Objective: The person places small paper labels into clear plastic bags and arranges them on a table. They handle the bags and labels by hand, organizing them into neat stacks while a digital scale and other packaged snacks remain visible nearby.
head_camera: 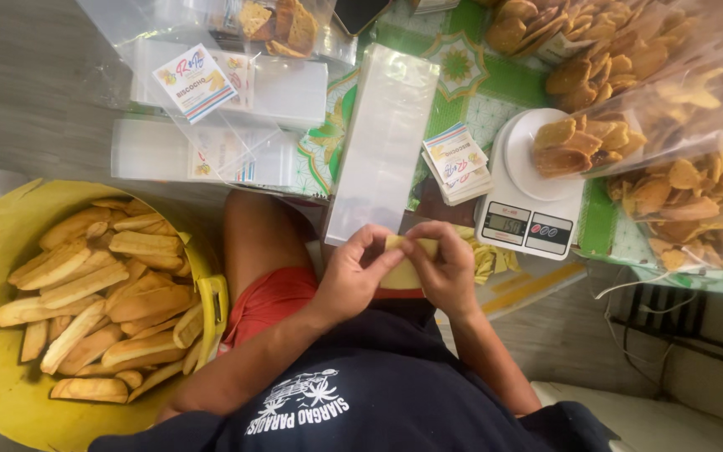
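Between both hands: flat pale-yellow piece; pinched.

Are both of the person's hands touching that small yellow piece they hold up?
Touching. The head view shows the left hand and right hand each pinching the yellow piece, with fingertips pressed against its top edge.

— What lies under everything?

— A grey wood-grain floor, evenly lit. A green-and-white patterned mat is spread over it.

— And beside that mat?

— At its lower right, a dark slatted floor grille, with a pale flat cushion below it.
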